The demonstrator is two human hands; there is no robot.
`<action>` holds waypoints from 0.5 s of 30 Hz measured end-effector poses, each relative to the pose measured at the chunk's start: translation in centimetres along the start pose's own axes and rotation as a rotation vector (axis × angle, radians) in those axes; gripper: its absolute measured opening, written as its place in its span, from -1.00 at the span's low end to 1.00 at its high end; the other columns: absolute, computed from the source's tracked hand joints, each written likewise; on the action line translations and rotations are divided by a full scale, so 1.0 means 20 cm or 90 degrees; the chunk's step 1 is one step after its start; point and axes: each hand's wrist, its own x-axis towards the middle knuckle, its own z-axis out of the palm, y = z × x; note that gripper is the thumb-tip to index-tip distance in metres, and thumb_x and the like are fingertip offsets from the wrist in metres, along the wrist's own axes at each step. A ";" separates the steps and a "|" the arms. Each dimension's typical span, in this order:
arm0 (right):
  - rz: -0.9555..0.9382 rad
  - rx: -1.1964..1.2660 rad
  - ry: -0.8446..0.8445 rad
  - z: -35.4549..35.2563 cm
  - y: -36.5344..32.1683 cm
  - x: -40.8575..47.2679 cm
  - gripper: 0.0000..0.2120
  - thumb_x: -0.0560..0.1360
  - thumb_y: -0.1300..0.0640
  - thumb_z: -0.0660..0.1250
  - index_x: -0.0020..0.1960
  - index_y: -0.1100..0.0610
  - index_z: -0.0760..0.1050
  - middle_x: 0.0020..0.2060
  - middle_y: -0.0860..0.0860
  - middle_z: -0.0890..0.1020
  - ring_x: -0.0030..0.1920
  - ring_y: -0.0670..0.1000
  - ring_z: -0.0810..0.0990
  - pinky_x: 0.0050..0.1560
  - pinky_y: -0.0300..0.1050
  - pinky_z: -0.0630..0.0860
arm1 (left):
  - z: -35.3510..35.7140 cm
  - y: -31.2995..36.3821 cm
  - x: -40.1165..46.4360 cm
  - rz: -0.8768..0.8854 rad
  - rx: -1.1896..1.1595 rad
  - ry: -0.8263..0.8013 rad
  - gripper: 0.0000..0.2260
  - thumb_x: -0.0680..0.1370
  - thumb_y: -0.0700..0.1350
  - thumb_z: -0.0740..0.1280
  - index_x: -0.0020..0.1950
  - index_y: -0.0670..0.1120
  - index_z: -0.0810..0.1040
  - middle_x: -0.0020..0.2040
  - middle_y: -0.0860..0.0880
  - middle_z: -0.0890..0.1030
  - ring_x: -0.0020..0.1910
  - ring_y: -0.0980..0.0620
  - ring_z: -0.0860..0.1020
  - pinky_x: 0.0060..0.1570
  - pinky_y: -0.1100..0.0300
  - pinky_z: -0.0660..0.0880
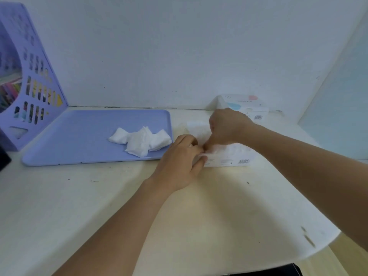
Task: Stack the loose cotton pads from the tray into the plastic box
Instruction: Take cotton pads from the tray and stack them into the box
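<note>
our left hand (182, 156) sits nearest, just in front of the plastic box (227, 156), with its fingers curled onto the box's near left corner, pinching the clear edge or a flap there. our right hand (227, 126) reaches over the box from behind, fingers bent down into its open left end; whether it pinches a cotton pad or only presses one flat we cannot tell, since blur hides the fingertips. something pale and white (196, 128) shows at the box's far left side, probably pads already laid in or the clear lid, too washed out to tell.

left of the box lies the lilac tray (79, 136), its right rim just beside the left hand. the loose cotton pads (140, 141) lie in a small overlapping heap on the tray's end nearest the box. a second printed carton (245, 106) stands behind the box against the wall. well to the left of the box, beyond the tray, stands a purple file holder (29, 76).

we judge the step in hand to be seating pads in the box while steadying it. next, one hand should free itself, cross to the heap, and lift a pad cleanly without dragging its neighbours.
</note>
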 end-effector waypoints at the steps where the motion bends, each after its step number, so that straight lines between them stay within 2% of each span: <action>1: -0.068 0.078 0.033 -0.02 0.00 -0.02 -0.71 0.28 -0.02 0.59 -0.27 0.09 0.52 -0.39 -0.11 0.56 -0.34 -0.07 0.54 -0.33 -0.20 0.39 | -0.01 -0.01 0.00 -0.012 -0.020 0.009 -0.85 0.58 -0.04 0.36 0.05 -0.10 0.61 0.04 -0.01 0.50 0.11 0.00 0.46 0.07 0.04 0.50; 3: -0.195 0.137 0.016 -0.03 0.01 -0.05 -0.82 0.37 0.05 0.54 -0.28 0.07 0.57 -0.46 -0.18 0.52 -0.38 -0.18 0.50 -0.33 -0.35 0.32 | -0.02 -0.03 0.00 -0.037 -0.057 0.021 -0.87 0.56 -0.05 0.38 0.02 -0.09 0.53 0.01 0.02 0.50 0.06 0.02 0.46 0.04 0.07 0.49; 5: -0.259 0.130 -0.073 0.01 0.01 -0.07 -0.93 0.47 0.10 0.43 -0.18 0.06 0.65 -0.41 -0.22 0.57 -0.33 -0.27 0.51 -0.28 -0.44 0.32 | -0.03 -0.04 0.00 -0.052 -0.077 0.026 -0.86 0.55 -0.05 0.39 0.00 -0.08 0.49 -0.03 0.03 0.50 0.01 0.03 0.45 0.01 0.07 0.47; 6: -0.261 0.119 -0.103 0.04 0.01 -0.07 -0.87 0.51 0.10 0.35 -0.14 0.07 0.66 -0.36 -0.18 0.59 -0.31 -0.21 0.50 -0.24 -0.39 0.35 | -0.02 -0.05 0.00 -0.054 -0.085 0.031 -0.85 0.55 -0.06 0.39 -0.03 -0.08 0.47 -0.06 0.03 0.49 -0.01 0.02 0.45 -0.01 0.07 0.46; 7: -0.249 0.096 -0.121 0.06 0.02 -0.07 -0.80 0.54 0.09 0.28 -0.17 0.11 0.63 -0.37 -0.09 0.57 -0.32 -0.12 0.47 -0.21 -0.24 0.42 | -0.02 -0.05 0.00 -0.056 -0.087 0.034 -0.84 0.55 -0.06 0.40 -0.07 -0.08 0.44 -0.08 0.04 0.48 -0.04 0.02 0.43 -0.04 0.08 0.45; 8: -0.226 0.067 -0.129 0.07 0.03 -0.07 -0.72 0.55 0.05 0.21 -0.24 0.16 0.55 -0.41 -0.02 0.50 -0.34 -0.02 0.43 -0.20 -0.07 0.43 | -0.03 -0.05 -0.01 -0.062 -0.082 0.039 -0.82 0.55 -0.06 0.41 -0.09 -0.07 0.42 -0.10 0.05 0.46 -0.06 0.03 0.42 -0.07 0.09 0.45; 9: -0.199 0.043 -0.131 0.07 0.03 -0.06 -0.65 0.55 0.00 0.15 -0.31 0.18 0.44 -0.43 0.01 0.43 -0.35 0.04 0.39 -0.23 0.00 0.42 | -0.03 -0.05 0.00 -0.071 -0.074 0.041 -0.79 0.55 -0.06 0.41 -0.11 -0.05 0.39 -0.11 0.06 0.45 -0.07 0.05 0.41 -0.09 0.10 0.44; 11: -0.155 0.008 -0.158 0.05 -0.01 -0.06 -0.58 0.52 -0.13 0.07 -0.37 0.14 0.32 -0.43 0.02 0.39 -0.34 0.06 0.38 -0.27 -0.01 0.36 | -0.04 -0.03 0.00 -0.085 -0.069 0.036 -0.79 0.55 -0.05 0.43 -0.11 -0.04 0.40 -0.11 0.08 0.44 -0.07 0.07 0.41 -0.10 0.12 0.44; 13: -0.141 -0.024 -0.194 0.01 -0.07 -0.05 -0.56 0.56 -0.14 0.07 -0.36 0.12 0.36 -0.37 0.03 0.47 -0.28 0.08 0.46 -0.22 0.01 0.42 | -0.08 -0.01 0.01 -0.090 -0.086 0.004 -0.85 0.53 -0.09 0.42 -0.06 -0.05 0.46 -0.09 0.07 0.47 -0.06 0.05 0.46 -0.08 0.06 0.48; 15: -0.155 -0.022 -0.162 -0.04 -0.13 -0.03 -0.59 0.60 -0.09 0.12 -0.28 0.12 0.52 -0.26 0.06 0.61 -0.15 0.11 0.58 -0.05 0.08 0.55 | -0.18 0.01 0.01 -0.110 -0.123 -0.004 -0.87 0.47 -0.12 0.37 -0.01 -0.03 0.51 -0.07 0.10 0.50 -0.07 0.04 0.51 -0.08 0.05 0.50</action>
